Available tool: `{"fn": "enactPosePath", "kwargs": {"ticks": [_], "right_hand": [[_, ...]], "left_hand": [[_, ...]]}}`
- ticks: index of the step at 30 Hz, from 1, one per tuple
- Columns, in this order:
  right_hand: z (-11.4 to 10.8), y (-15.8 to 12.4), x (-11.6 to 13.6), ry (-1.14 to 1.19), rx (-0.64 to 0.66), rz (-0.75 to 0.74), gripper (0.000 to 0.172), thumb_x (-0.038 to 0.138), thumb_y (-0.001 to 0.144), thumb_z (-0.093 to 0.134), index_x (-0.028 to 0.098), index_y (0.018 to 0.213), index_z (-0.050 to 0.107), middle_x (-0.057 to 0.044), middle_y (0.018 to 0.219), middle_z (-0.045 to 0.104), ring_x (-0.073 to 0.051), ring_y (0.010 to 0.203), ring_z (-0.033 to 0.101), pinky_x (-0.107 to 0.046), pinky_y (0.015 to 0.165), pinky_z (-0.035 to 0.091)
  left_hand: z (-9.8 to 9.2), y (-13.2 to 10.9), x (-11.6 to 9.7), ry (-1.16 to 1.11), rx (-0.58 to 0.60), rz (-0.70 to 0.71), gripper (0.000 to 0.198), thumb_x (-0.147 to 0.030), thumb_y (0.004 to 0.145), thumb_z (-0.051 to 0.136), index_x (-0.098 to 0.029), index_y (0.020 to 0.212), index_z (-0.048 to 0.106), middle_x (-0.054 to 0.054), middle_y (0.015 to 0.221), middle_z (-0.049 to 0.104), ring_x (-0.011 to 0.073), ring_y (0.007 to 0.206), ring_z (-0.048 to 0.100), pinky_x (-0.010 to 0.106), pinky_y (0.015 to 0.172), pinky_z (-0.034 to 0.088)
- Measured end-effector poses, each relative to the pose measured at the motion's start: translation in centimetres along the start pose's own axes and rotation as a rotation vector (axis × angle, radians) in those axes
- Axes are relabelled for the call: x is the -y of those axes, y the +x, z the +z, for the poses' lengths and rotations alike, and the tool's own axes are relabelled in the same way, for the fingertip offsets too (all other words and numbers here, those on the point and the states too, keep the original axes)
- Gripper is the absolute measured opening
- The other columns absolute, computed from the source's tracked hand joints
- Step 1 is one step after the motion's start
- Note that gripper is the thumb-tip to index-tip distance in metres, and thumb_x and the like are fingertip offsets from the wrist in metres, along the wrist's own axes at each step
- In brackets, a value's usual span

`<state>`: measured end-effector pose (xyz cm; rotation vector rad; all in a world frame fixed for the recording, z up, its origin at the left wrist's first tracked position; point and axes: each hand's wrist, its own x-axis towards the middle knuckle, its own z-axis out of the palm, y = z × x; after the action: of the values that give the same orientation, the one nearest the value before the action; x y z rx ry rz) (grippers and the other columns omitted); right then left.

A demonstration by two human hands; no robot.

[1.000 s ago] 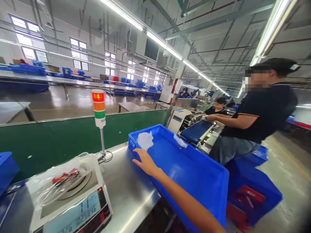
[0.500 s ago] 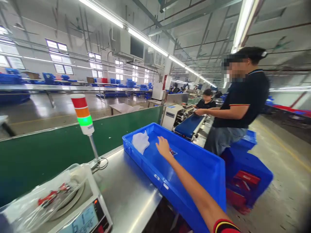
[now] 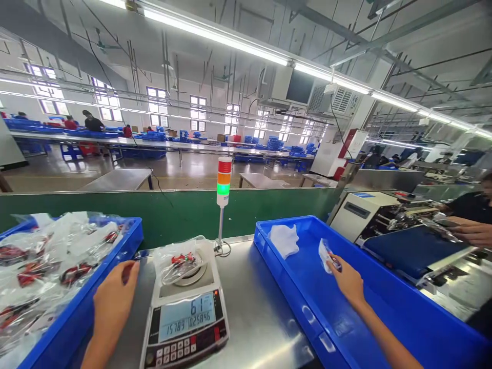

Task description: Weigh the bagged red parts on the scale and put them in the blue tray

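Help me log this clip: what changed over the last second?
The right hand left the near rim of the right blue bin, reached inward and took a small clear bag in its grip. The left hand came into view at the left blue bin. The scale, its bagged load and the white wad stayed put.

A small clear plastic packet (image 3: 326, 254) with dark and red contents is held upright, slightly crumpled, at the fingertips of the right hand (image 3: 348, 279), inside the right blue bin (image 3: 307, 312) near its far end. The left blue bin (image 3: 73, 320), heaped with similar bags (image 3: 57, 256), is touched at its rim by the left hand (image 3: 113, 302).
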<state>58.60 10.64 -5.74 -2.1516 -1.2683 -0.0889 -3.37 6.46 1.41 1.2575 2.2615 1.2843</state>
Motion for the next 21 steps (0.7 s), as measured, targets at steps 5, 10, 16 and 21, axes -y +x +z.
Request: {"fn": "enactPosePath", "kwargs": {"ticks": [5,10,16,21], "right_hand": [[-2.5,-3.4,10.3,0.466,0.036,-0.254,0.058,0.059,0.086,0.053,0.022,0.127,0.071,-0.012,0.139,0.068,-0.034,0.123,0.066,-0.048,0.101,0.054],[-3.1,-8.2,21.2,0.696,0.297,-0.528,0.045,0.047,0.095,0.054,0.027,0.134,0.064,-0.008,0.144,0.064,-0.028,0.131,0.061,-0.045,0.103,0.055],[2.1,-12.3,33.0,0.500,0.527,-0.953,0.041,0.020,0.095,0.057,0.024,0.137,0.059,-0.008,0.140,0.066,-0.025,0.131,0.059,-0.047,0.113,0.046],[4.5,-13.5,36.9,0.255,0.631,-1.040,0.052,0.032,0.096,0.064,0.027,0.146,0.051,-0.008,0.157,0.051,-0.038,0.145,0.044,-0.071,0.114,0.035]], "left_hand": [[2.8,1.4,-1.7,-0.160,0.152,-0.074,0.050,-0.062,0.055,0.060,-0.026,0.088,0.047,0.004,0.061,0.070,0.0327,0.061,0.067,0.047,0.071,0.053],[2.8,0.6,-2.8,-0.402,0.192,-0.058,0.066,-0.062,0.041,0.072,-0.024,0.089,0.049,-0.003,0.051,0.062,0.0214,0.049,0.058,0.034,0.053,0.049],[-0.7,1.7,-7.6,-0.712,0.090,-0.028,0.063,-0.050,0.040,0.077,-0.021,0.091,0.056,-0.002,0.063,0.066,0.0172,0.058,0.061,0.033,0.061,0.056],[-8.2,3.9,-8.2,-0.857,-0.307,0.041,0.055,-0.040,0.047,0.078,-0.022,0.094,0.055,-0.003,0.079,0.064,0.0141,0.072,0.065,0.029,0.071,0.057]]}}
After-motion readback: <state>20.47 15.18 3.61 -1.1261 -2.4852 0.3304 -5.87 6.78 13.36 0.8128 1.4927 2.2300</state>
